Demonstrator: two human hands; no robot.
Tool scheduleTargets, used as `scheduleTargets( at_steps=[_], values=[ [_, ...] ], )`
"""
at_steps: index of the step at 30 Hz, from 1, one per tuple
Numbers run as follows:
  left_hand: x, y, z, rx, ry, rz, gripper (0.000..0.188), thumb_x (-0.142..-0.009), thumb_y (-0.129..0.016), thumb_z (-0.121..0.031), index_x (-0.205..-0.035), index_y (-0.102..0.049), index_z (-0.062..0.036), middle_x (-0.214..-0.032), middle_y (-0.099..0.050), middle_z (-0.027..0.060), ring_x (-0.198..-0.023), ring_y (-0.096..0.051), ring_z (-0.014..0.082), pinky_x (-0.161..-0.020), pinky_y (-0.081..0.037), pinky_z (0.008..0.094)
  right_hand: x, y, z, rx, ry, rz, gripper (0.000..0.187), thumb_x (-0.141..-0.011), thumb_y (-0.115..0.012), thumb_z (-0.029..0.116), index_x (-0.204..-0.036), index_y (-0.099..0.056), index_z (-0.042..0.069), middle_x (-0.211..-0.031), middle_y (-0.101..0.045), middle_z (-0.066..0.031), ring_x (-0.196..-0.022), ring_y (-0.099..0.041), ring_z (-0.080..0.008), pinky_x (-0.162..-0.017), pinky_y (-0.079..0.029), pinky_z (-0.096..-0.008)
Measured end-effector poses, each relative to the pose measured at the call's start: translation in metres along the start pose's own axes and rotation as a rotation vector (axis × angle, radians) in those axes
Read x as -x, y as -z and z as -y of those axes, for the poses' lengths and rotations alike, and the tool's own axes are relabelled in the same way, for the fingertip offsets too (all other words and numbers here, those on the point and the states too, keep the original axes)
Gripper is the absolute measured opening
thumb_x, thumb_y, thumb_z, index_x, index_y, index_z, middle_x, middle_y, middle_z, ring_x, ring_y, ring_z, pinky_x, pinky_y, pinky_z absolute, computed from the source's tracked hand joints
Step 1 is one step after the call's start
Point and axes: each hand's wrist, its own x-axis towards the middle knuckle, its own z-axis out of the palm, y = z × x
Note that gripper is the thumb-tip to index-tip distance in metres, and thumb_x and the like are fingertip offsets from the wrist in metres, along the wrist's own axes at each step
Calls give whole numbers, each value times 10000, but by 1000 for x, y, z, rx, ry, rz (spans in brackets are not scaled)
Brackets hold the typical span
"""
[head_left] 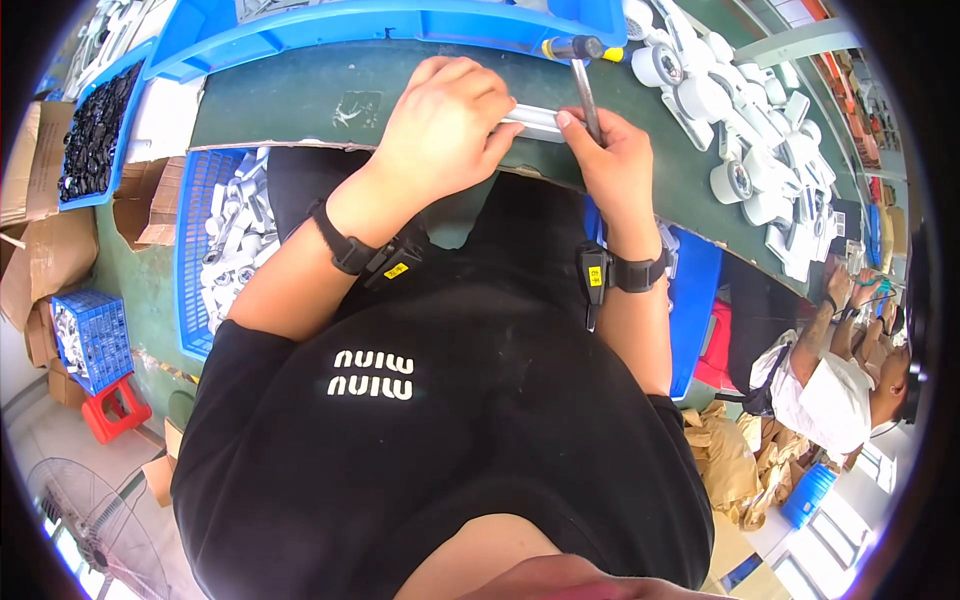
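A narrow white bar-shaped part (535,122) spans the gap between my hands above the green table. My left hand (448,122) is closed on its left end, with thumb and fingers pinching it. My right hand (617,165) has its thumb against the bar's right end. A hammer (582,85) with a metal shaft rises from between the thumb and fingers of that same hand. Its head, dark with yellow ends, points away from me near the blue tray. The lower end of the shaft is hidden in my right hand.
White plastic parts (755,140) are heaped on the table (270,115) to the right. A long blue tray (400,25) lines the far side. Blue bins of white parts (235,225) and black parts (100,135) stand left. A co-worker (830,380) sits at right.
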Motion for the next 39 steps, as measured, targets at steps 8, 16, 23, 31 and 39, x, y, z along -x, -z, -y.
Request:
scheduleTargets(
  at_steps=[8,16,23,31,39],
  values=[
    [2,-27,-10,4,-82,-53,197,-861,-813,-103,-1039,-786,-25,-1098,-790,91,-989,-759,301,-954,-624,424,-3,-3,-4,-30,41,-3,262,-983,-823,245,-1031,-813,-13,-677,-576,66,-648,-479,-32,-577,-387,-268],
    [0,-34,-8,-61,-82,-49,84,-820,-786,-32,-890,-740,-34,-921,-711,46,-846,-720,269,-718,-594,390,2,-2,6,21,10,-6,273,-983,-823,237,-1046,-792,-27,-678,-541,63,-643,-461,-47,-571,-382,-284],
    [0,-39,-7,-88,-96,-102,87,-808,-784,-26,-865,-723,-51,-903,-692,32,-816,-708,246,-708,-590,372,41,24,3,-369,112,-5,447,-1097,-641,114,-1540,-626,54,-818,-613,40,-669,-463,-22,-593,-380,-212],
    [0,-41,-8,-64,-102,-131,83,-809,-778,-22,-854,-713,-47,-908,-690,29,-806,-702,243,-700,-587,370,74,41,-17,-119,196,-142,538,-1113,-546,17,-1644,-523,97,-826,-597,31,-703,-494,-42,-675,-453,-210],
    [1,-40,-8,-68,-95,-135,76,-808,-770,-16,-846,-712,-47,-913,-691,33,-814,-705,249,-705,-589,372,82,35,-2,-360,247,-62,507,-1090,-600,14,-1588,-591,106,-771,-554,7,-692,-486,-60,-666,-452,-240]
  ],
)
